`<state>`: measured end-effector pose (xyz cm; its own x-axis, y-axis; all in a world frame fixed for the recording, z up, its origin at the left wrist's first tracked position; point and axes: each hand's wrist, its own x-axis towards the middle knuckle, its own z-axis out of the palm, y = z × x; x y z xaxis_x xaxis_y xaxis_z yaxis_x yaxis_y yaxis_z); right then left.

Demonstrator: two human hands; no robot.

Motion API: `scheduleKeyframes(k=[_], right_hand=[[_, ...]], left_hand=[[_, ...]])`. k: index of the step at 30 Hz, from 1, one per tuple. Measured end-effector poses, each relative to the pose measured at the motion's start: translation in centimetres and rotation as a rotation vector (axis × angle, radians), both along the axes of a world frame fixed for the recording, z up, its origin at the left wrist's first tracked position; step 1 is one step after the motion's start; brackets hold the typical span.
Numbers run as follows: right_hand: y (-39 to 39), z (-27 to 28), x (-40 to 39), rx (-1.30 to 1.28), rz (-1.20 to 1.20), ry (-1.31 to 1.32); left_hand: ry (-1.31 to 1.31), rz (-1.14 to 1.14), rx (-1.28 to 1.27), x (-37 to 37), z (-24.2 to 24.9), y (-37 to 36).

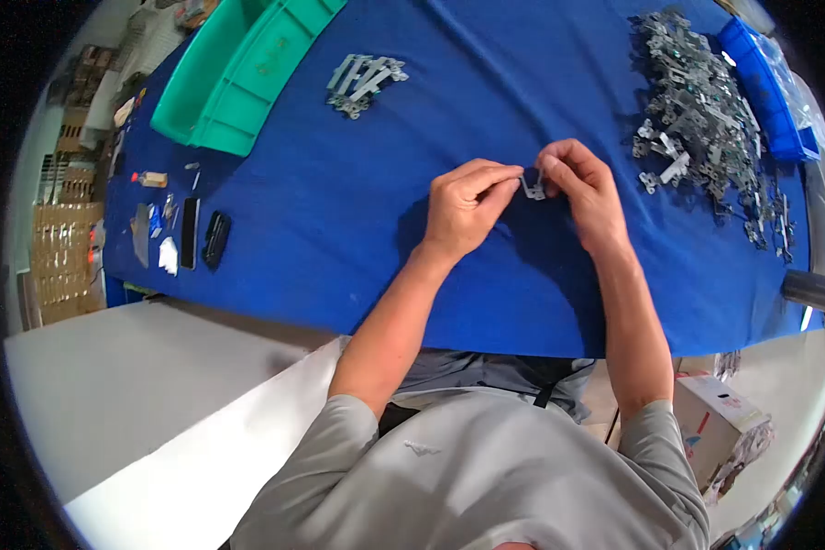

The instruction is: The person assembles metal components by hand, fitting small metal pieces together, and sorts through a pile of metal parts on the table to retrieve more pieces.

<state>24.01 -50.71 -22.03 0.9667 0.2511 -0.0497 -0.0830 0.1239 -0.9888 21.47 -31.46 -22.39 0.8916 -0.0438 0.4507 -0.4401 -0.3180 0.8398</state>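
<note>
A small metal bracket (533, 191) is held up between my two hands, over the blue cloth. My left hand (468, 203) pinches its left end between thumb and fingertips. My right hand (584, 188) has its thumb and forefinger closed on the right end. Up and to the left of my hands lies a small group of similar metal pieces (365, 82). A large heap of metal parts (697, 110) spreads over the right side of the cloth.
A green bin (247, 82) stands at the back left and a blue tray (772, 92) at the far right. A phone (190, 233), a black object (216, 239) and a small bottle (153, 180) lie at the left. A carton (720, 422) is below the right edge.
</note>
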Motion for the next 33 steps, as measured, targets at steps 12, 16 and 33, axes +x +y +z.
scheduleKeyframes(k=[12,16,33], right_hand=[[0.0,1.2,-0.1,-0.076,-0.080,0.078],[0.5,0.6,-0.6,-0.110,0.044,-0.013],[0.3,0.1,-0.7,-0.435,0.040,-0.203]], left_hand=[[0.358,0.087,-0.332,0.0,-0.4,0.3],[0.444,0.125,-0.489,0.3,-0.2,0.5],[0.156,0.093,-0.114,0.1,-0.2,0.6]])
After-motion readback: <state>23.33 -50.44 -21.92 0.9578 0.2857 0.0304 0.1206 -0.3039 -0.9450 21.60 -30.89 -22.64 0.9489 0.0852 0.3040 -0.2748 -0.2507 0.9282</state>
